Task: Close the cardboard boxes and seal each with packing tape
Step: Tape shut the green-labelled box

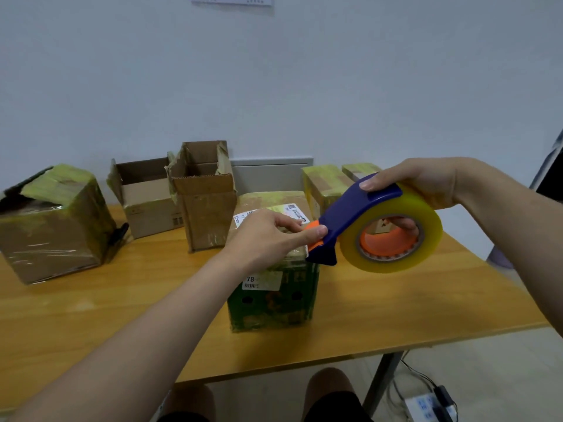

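Nearest on the wooden worktop (pixel 91 315) stands a green printed box (pixel 274 303). Its flaps are down and glossy tape already lies over its labelled top, so this one looks close to sealed. Just above it, the right hand (pixel 426 184) holds the tape dispenser (pixel 359 208), with its grip firm: the thumb is on the blue handle and the fingers are hooked through the core of the clear tape roll (pixel 426 236). The left hand (pixel 268 236) reaches to the orange cutter end. Its fingertips touch there, but I cannot tell whether they pinch the tape's loose end.

Farther back, a tall narrow carton (pixel 207 208) and a wider carton (pixel 146 202) stand with their flaps up, untaped. They seem to be the work left. A heavily taped box (pixel 51 226) sits tilted at far left. Two taped boxes (pixel 323 184) lie at the rear right by the wall, seemingly done.
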